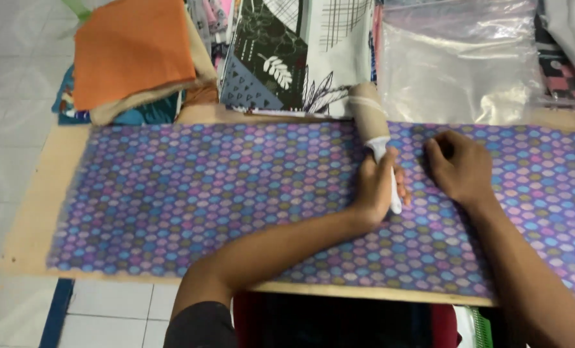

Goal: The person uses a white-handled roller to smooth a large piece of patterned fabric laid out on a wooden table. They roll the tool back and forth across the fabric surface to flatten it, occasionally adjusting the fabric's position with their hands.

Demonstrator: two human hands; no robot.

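A purple cloth (191, 193) printed with small blue, pink and green hexagons lies flat across a wooden board (36, 212). My left hand (376, 187) grips the white handle of a lint roller (370, 119), whose beige roll rests on the cloth's far edge. To its right, my right hand (460, 167) presses flat on the cloth with fingers curled toward the roller.
Folded fabrics are stacked behind the board: an orange piece (133, 48) at the left, a black-and-white leaf print (281, 51) in the middle. Clear plastic bags (458, 64) lie at the back right. White floor tiles (10, 96) show at the left.
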